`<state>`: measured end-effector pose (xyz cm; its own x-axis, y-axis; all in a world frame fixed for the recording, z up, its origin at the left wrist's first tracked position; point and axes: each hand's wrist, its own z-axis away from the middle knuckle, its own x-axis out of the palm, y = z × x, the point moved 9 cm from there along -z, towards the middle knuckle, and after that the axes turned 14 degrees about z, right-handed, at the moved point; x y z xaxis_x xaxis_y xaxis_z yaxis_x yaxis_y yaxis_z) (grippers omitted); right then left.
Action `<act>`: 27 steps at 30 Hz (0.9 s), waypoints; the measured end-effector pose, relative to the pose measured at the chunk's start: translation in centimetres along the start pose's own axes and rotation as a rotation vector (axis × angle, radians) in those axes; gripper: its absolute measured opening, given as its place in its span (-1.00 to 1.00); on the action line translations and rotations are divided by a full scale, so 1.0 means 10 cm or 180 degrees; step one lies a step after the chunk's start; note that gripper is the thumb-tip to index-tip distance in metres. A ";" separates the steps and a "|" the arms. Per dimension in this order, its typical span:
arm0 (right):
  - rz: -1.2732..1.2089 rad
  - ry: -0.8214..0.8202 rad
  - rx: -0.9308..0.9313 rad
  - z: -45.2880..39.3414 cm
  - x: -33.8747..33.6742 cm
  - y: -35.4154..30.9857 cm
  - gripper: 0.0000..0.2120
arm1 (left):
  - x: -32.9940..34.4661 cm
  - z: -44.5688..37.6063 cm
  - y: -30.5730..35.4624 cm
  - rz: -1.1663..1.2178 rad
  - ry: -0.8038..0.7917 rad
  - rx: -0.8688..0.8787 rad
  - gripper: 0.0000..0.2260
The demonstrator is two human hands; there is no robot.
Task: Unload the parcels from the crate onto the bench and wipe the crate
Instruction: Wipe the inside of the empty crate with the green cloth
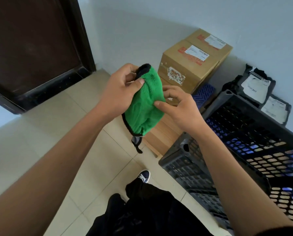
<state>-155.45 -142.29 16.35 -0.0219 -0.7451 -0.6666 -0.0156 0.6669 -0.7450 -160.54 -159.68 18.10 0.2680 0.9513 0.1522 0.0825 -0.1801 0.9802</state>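
Gripping from both sides, the person holds a bunched green microfibre cloth with black edging up in front of the body. The left hand has its grip closed round the upper part of the cloth, thumb pressed over the fold and fingers curled behind. The right hand pinches the cloth's right edge between thumb and fingertips, the other fingers loosely bent. A grey tag or strap hangs from the bottom of the cloth.

From the head view, the dark grey perforated plastic crate sits low on the right, its inside showing no parcels where it is visible. Two brown cardboard boxes with white shipping labels are stacked against the wall on a pale wooden desk. Two black plastic mailer bags with white labels lie beyond the crate by the wall; what they rest on cannot be made out. A blue ribbed plastic piece shows between boxes and crate.

Judging from this, unloading looks finished and the wiping step is being prepared: the cloth seems to be getting folded or shaped into a pad. The next move likely calls for settling it in one hand and bringing it down into the crate, pressing across the lattice walls and floor, where the holes may snag the loose edging.

The box labels carry barcodes and red printing, but none of the writing is legible; the mailer labels are equally unreadable.
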 end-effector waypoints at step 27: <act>-0.0457 0.0386 0.1196 -0.91 -0.19 1.07 -0.29 | 0.24 -0.96 -1.17 -0.1362 -0.0672 -0.0067 -0.63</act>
<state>-164.72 -133.71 9.88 -0.1640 -0.8093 -0.5641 0.3382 0.4910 -0.8028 -170.08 -152.88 8.24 0.4036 0.8669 -0.2925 0.2090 0.2239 0.9520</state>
